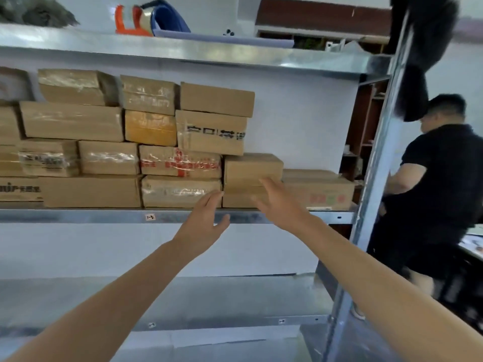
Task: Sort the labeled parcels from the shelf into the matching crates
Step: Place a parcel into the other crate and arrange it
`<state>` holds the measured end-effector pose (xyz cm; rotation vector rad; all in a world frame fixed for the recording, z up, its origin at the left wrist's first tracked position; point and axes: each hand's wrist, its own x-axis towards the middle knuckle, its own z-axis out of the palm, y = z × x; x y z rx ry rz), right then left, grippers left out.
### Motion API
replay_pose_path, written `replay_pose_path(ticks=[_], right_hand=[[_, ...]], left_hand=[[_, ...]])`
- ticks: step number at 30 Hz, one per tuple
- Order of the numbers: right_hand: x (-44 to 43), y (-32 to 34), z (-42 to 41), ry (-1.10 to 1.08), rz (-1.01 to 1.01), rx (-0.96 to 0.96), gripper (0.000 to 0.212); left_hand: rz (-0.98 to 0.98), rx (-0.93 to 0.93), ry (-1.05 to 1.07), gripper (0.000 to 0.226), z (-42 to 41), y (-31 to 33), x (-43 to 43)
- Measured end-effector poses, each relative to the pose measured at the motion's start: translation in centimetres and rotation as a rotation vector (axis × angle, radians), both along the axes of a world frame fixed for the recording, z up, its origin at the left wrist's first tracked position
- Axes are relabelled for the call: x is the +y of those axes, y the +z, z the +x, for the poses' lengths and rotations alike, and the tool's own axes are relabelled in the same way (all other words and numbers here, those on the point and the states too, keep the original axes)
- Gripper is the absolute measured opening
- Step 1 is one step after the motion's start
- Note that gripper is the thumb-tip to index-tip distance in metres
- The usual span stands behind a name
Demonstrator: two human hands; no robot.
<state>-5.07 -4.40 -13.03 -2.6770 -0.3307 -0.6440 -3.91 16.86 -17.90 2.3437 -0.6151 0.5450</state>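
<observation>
Little looks done: the parcels [146, 142] crowd the shelf [78, 216] from nine to two o'clock, no crate shows, and the left hand [206, 223] and right hand [281, 205], fingers spread wide and holding nothing, reach for a plain parcel [252, 167] toward the stack's three o'clock end.

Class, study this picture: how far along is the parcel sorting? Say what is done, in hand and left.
Done: nothing confirmable; no crate is in view. In hand: the left hand and right hand, both open, reach toward the plain parcel; neither grips it. Left: the whole parcel stack sits on the shelf.
</observation>
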Motion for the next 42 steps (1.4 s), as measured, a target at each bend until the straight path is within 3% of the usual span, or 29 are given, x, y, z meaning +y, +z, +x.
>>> replay_pose_path(ticks=[3, 13, 16, 22, 27, 29, 32, 36, 39, 42], right_hand=[[-5.5, 1.3, 0.3, -0.110, 0.131, -0.070, 0.040], [-16.7, -0.9, 1.3, -0.406, 0.316, -0.025, 0.053], [-17.7, -1.2, 2.1, -0.454, 0.490, 0.039, 0.062], [-18.9, -1.1, 3.9, -0.411, 0.913, 0.216, 0.063], [-19.0, -2.3, 3.6, -0.360, 1.006, 0.131, 0.049], [-19.0, -2.7, 3.3, -0.398, 1.056, 0.044, 0.041], [-18.8, -2.5, 2.5, -0.538, 1.103, -0.045, 0.046], [-19.0, -1.7, 1.6, -0.594, 1.169, 0.063, 0.070], [-19.3, -1.5, 0.9, -0.562, 1.254, 0.139, 0.079], [-19.7, -1.5, -0.4, -0.507, 1.280, 0.149, 0.077]], left_hand=[[0.000, 0.034, -0.037, 0.061, 1.5, 0.5, -4.0], [-0.195, 0.188, -0.126, 0.051, 3.5, 0.4, -16.3], [-0.232, 0.240, -0.128, 0.060, 4.1, 0.1, -17.6], [-0.380, 0.237, -0.064, 0.056, 4.1, -0.1, -19.4], [-0.575, 0.240, -0.052, 0.025, 3.9, 0.2, -19.1], [-0.677, 0.244, -0.073, 0.016, 3.7, 0.1, -18.8], [-0.806, 0.272, -0.063, 0.003, 3.3, 0.0, -18.6], [-0.898, 0.470, -0.039, 0.022, 3.3, 0.7, -18.8], [-0.880, 0.477, -0.044, 0.038, 2.7, 1.4, -19.0], [-0.871, 0.502, -0.095, 0.031, 2.0, 1.7, -18.9]])
